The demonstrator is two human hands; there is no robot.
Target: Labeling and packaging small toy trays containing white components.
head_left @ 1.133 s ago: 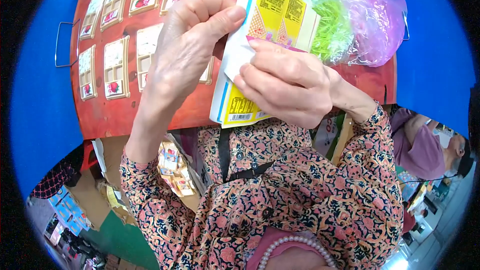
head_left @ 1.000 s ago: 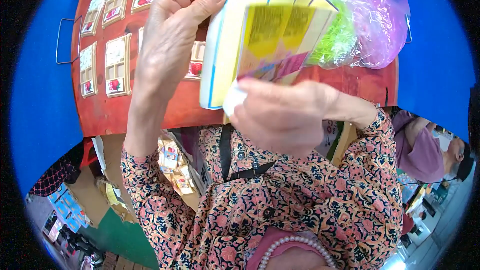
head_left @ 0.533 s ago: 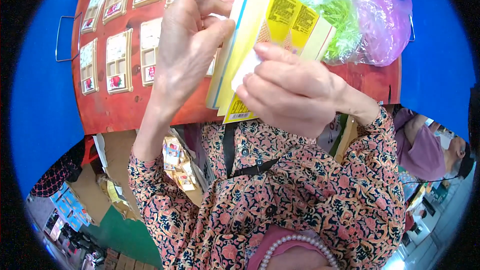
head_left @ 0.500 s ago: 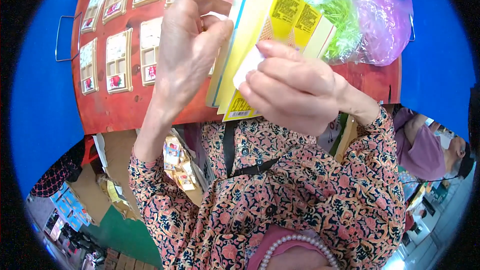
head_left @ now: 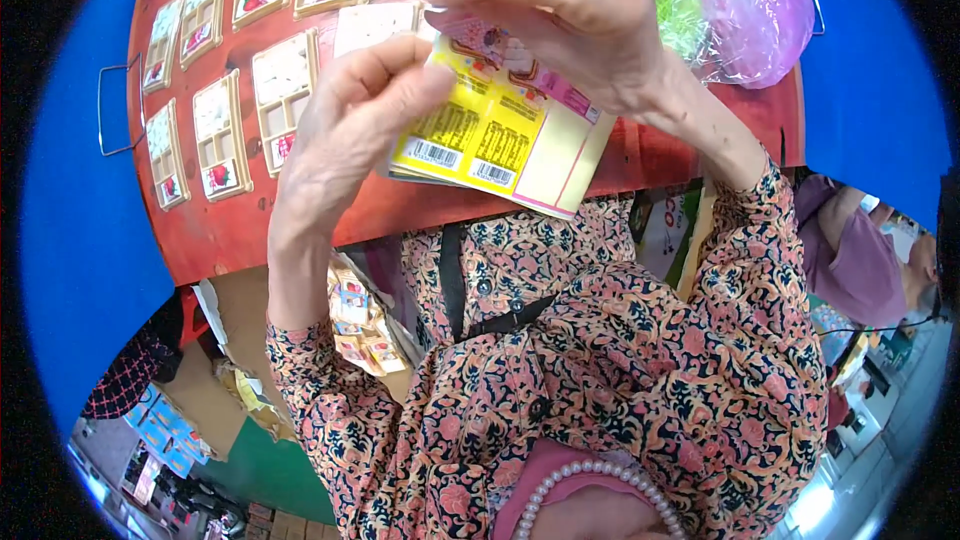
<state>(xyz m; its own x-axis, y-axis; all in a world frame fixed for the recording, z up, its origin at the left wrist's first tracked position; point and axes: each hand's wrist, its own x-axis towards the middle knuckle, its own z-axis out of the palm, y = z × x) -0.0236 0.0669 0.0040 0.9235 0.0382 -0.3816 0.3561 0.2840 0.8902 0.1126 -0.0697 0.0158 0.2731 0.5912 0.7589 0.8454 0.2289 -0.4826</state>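
Observation:
My left hand is at the left edge of a stack of yellow printed sheets. Its fingers curl toward the thumb, which overlaps the sheets' edge; anything between them is hidden. Above the sheets' upper part, my right hand has its fingers pressed together, and I cannot make out what they pinch. The top sheet carries pink pictures and dark print, with a pale panel on the right. Its lower corner reaches past the table's near edge. Left of my hands stand wooden compartment trays with strawberry pictures.
The red table has a blue surface around it. A pink plastic bag with green shredded filler lies at the right. Below the table edge, a carton holds several small pictured pieces. A co-worker in purple is at the right.
My right hand has moved up and away from me; my left has come slightly lower and nearer. The fanned sheets now lie closer together, turned to show a pink-pictured face. The white piece is out of sight.

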